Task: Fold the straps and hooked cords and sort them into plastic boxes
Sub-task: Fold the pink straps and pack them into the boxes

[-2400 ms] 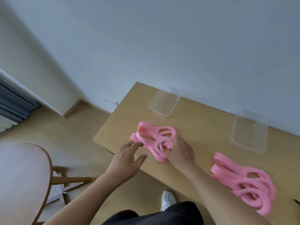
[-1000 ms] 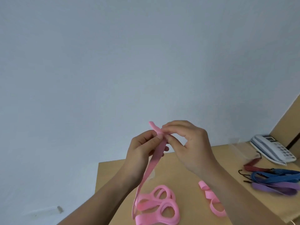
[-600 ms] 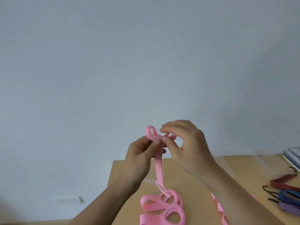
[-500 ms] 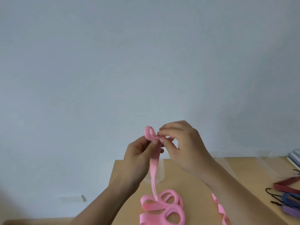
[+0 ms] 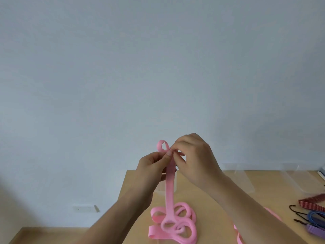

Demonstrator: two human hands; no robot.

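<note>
Both hands are up at chest height, the left hand (image 5: pixel 153 166) and right hand (image 5: pixel 191 155) pinching the top of the pink strap (image 5: pixel 170 187) into a first small loop, so its length hangs free to the tangle on the counter (image 5: pixel 207 205) below, boxes (image 5: pixel 292 178) waiting behind.

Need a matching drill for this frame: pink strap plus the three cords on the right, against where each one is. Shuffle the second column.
Things:
1. pink strap
2. red striped cord
3. blue cord
4. purple cord

Places:
A. lies between the other two cords
B. nearest the bottom right corner of the picture
C. pinched by the left hand and right hand, hanging down to coils on the table
D. farthest back of the three cords

Pairs: 1-C, 2-D, 3-A, 4-B
</note>
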